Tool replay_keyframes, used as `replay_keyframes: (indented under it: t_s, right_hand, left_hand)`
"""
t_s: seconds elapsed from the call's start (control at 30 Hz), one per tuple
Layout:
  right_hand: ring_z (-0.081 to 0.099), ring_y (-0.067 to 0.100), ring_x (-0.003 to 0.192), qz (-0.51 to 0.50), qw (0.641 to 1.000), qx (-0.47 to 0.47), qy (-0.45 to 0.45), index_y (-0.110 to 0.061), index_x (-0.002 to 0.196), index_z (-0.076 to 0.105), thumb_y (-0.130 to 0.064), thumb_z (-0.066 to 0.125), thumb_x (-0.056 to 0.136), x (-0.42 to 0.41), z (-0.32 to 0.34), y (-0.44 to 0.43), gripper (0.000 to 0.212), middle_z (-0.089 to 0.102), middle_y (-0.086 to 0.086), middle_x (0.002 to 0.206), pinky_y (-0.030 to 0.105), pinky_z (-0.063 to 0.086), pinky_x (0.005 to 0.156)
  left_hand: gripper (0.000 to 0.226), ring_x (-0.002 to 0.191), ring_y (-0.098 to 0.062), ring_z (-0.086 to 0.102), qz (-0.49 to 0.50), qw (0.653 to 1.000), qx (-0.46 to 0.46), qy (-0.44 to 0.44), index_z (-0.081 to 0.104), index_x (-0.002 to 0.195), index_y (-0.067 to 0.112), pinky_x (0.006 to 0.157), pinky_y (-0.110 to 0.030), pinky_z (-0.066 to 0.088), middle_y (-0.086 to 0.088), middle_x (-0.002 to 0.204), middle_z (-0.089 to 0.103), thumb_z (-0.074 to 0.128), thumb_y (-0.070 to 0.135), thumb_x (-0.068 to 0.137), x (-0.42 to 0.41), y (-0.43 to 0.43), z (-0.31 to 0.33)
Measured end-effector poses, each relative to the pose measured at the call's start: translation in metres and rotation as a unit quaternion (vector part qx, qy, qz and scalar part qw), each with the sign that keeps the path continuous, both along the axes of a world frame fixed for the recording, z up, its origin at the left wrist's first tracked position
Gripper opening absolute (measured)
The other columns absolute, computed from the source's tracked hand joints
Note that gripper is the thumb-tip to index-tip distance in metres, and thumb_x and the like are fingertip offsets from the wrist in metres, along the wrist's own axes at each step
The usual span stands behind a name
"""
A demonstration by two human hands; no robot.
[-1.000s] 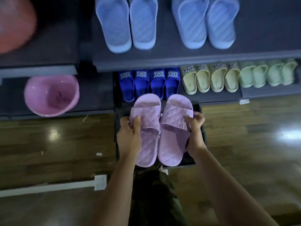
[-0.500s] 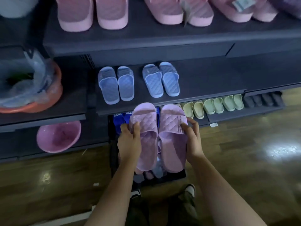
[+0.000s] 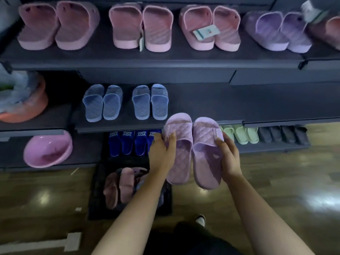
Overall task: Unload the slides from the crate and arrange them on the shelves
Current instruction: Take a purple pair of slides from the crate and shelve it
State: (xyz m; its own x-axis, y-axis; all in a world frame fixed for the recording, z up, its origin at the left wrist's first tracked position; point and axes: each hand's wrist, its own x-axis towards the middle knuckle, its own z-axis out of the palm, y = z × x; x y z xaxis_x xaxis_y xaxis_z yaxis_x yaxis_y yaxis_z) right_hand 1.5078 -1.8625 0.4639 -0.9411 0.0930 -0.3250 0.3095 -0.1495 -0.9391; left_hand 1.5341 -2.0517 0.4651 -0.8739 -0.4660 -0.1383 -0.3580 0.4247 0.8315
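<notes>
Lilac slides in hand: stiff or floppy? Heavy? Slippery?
Probably fairly stiff: the lilac slides hold their shape though gripped only at one edge. Likely light: left hand and right hand each carry one by a side grip. Quilted surface should resist slipping.

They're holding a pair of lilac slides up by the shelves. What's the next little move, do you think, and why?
Probably ease the lilac slides forward onto the middle shelf, right of the blue pairs: that stretch is bare, and the left hand and right hand each grip one slide just at its front edge.
</notes>
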Motion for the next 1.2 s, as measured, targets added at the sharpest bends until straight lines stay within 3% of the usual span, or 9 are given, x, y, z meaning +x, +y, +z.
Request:
replay_keyframes:
  t_s: [0.07,0.17,0.27,0.37,0.5,0.77,1.0,1.1,1.2]
  right_hand:
    - [0.065,0.017,0.095,-0.007,1.000,0.007,0.004,-0.025,0.116,0.065,-0.027,0.060,0.091,-0.014,0.006,0.027,0.026,0.068,0.001,0.110,0.033,0.055,0.078]
    - [0.063,0.016,0.108,-0.037,0.999,0.038,0.005,-0.029,0.117,0.063,-0.037,0.063,0.086,-0.037,0.007,0.059,0.033,0.067,-0.003,0.116,0.042,0.049,0.099]
    - [0.060,0.016,0.113,-0.022,0.999,0.047,-0.001,-0.026,0.123,0.057,-0.037,0.063,0.088,-0.058,-0.001,0.079,0.038,0.064,-0.002,0.122,0.043,0.045,0.104]
    - [0.061,0.015,0.111,0.017,0.998,0.064,-0.016,-0.038,0.122,0.053,-0.049,0.071,0.076,-0.080,-0.010,0.089,0.050,0.063,-0.007,0.121,0.040,0.049,0.099]
    - [0.059,0.009,0.110,0.032,0.997,0.071,-0.020,-0.030,0.129,0.049,-0.033,0.068,0.087,-0.121,-0.028,0.095,0.047,0.060,-0.008,0.124,0.027,0.050,0.091]
    - [0.063,0.009,0.109,0.044,0.987,0.156,-0.014,-0.030,0.130,0.052,-0.039,0.064,0.086,-0.219,-0.096,0.075,0.047,0.066,-0.008,0.120,0.039,0.049,0.100]
    - [0.061,0.007,0.110,0.059,0.980,0.191,0.009,-0.020,0.133,0.051,-0.029,0.065,0.090,-0.292,-0.158,0.065,0.045,0.063,-0.008,0.122,0.019,0.048,0.092]
    - [0.058,0.007,0.099,0.062,0.970,0.233,0.022,-0.012,0.129,0.047,-0.027,0.064,0.091,-0.312,-0.182,0.057,0.044,0.060,-0.009,0.110,0.010,0.046,0.081]
    - [0.053,0.010,0.091,0.073,0.955,0.286,0.025,-0.014,0.126,0.046,-0.035,0.063,0.091,-0.322,-0.194,0.049,0.044,0.055,-0.009,0.104,0.017,0.042,0.074]
  left_hand:
    - [0.047,0.097,-0.030,0.060,0.011,1.000,0.008,0.006,0.049,0.106,0.008,0.072,-0.029,0.036,-0.011,0.105,0.063,0.041,0.053,0.094,-0.009,0.032,0.005]
    - [0.046,0.090,-0.028,0.061,0.027,0.999,0.022,0.021,0.048,0.102,0.007,0.068,-0.029,0.037,-0.008,0.098,0.063,0.043,0.052,0.093,-0.024,0.068,0.006]
    - [0.048,0.089,-0.030,0.061,0.036,0.998,0.020,0.036,0.048,0.101,0.007,0.069,-0.032,0.042,-0.013,0.098,0.064,0.044,0.054,0.093,-0.043,0.089,-0.003]
    - [0.055,0.089,-0.029,0.061,0.032,0.999,0.001,0.033,0.048,0.106,0.008,0.073,-0.037,0.048,-0.013,0.100,0.064,0.040,0.060,0.091,-0.069,0.100,-0.012]
    - [0.051,0.085,-0.028,0.061,0.028,0.999,-0.025,0.019,0.048,0.104,0.010,0.069,-0.035,0.046,-0.012,0.097,0.063,0.040,0.059,0.091,-0.115,0.103,-0.030]
    - [0.045,0.083,-0.026,0.062,0.063,0.997,-0.048,-0.001,0.055,0.106,0.005,0.065,-0.030,0.042,-0.014,0.096,0.066,0.048,0.048,0.094,-0.211,0.090,-0.090]
    - [0.044,0.078,-0.033,0.064,0.071,0.993,-0.097,0.021,0.056,0.103,-0.001,0.063,-0.031,0.045,-0.018,0.090,0.067,0.051,0.042,0.095,-0.276,0.076,-0.160]
    - [0.049,0.085,-0.035,0.063,0.088,0.991,-0.105,0.005,0.054,0.107,0.000,0.068,-0.035,0.045,-0.020,0.095,0.066,0.046,0.048,0.095,-0.292,0.075,-0.185]
    - [0.056,0.102,-0.035,0.057,0.126,0.980,-0.145,-0.046,0.052,0.117,0.005,0.073,-0.036,0.043,-0.018,0.104,0.065,0.042,0.055,0.093,-0.303,0.078,-0.197]
